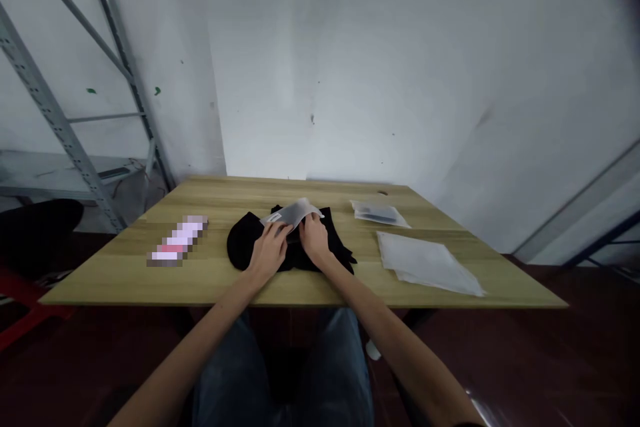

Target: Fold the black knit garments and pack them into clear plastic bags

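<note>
A translucent frosted plastic bag (pixel 296 211) with a small white label is held over the middle of some black fabric items (pixel 243 243). My left hand (pixel 270 248) has its fingers closed on the bag's near left edge. At the bag's right side, my right hand (pixel 314 237) bends its fingers around the edge near the opening; its fingertips are partly hidden by the plastic. Something dark shows through or just under the bag between my hands. The black fabric spreads out flat beneath both hands, on either side of them.
Several flat frosted bags (pixel 425 260) lie in a stack at the right of the wooden table (pixel 220 287). Behind them rests a filled bag (pixel 380 213) with dark contents. A blurred-out phone-like object (pixel 179 241) lies on the left. A metal rack (pixel 60 127) stands beyond the table's left side.
</note>
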`<state>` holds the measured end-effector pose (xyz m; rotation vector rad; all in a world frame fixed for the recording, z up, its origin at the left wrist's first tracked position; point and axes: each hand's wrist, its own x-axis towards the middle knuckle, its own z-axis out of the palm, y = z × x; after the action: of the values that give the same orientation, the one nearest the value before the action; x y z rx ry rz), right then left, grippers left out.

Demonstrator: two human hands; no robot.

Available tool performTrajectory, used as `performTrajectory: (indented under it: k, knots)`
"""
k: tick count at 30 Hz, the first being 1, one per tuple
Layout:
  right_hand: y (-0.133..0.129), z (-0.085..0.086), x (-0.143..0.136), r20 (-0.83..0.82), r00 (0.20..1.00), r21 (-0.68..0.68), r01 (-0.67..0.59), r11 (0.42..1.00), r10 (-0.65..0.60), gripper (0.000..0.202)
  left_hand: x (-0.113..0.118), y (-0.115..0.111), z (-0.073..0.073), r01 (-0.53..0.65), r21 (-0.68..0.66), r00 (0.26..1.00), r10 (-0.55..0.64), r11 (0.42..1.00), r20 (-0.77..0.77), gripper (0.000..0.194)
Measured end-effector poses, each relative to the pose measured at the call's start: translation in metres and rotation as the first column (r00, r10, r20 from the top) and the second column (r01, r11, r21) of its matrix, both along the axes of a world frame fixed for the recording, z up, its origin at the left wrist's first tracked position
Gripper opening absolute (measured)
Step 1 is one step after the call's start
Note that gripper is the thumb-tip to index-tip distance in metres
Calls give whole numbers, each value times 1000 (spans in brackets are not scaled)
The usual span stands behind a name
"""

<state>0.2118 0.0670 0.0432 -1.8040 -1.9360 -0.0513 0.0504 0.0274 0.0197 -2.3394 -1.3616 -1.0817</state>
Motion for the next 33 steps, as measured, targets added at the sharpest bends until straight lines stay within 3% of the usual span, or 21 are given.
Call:
performTrajectory:
  k: [7, 11, 15, 18, 23, 27, 30, 33]
  knots:
    - [-3, 5, 0, 202, 979, -3, -18, 1000, 18, 37, 1, 1, -2, -4, -13, 1000, 5, 1000, 22, 46]
    - [-5, 7, 1, 198, 978, -28, -63, 998, 68, 39, 0, 1, -2, 4, 8, 1000, -5, 1000, 19, 46]
    - [-11, 11, 12, 26, 990, -43, -135, 990, 136, 34, 0, 0, -1, 5, 18, 999, -6, 1000, 32, 44]
    - [-25, 9, 24, -50, 987, -23, -153, 988, 152, 45, 0, 0, 0, -12, 16, 1000, 12, 1000, 28, 47]
    - [-49, -9, 35, -165, 965, 50, -197, 979, 202, 44, 1, -1, 1, -77, -2, 997, 77, 997, 9, 49]
    - [-58, -21, 36, -300, 935, 138, -156, 978, 192, 42, 2, -2, 0, -40, 14, 999, 40, 999, 9, 44]
    - [-63, -22, 35, -439, 871, 192, -149, 970, 220, 39, 2, -3, 1, -5, 64, 999, 2, 998, 45, 39]
    - [-65, -23, 37, -667, 718, 151, -130, 980, 198, 34, 2, -4, 1, 2, 110, 997, -10, 994, 75, 34]
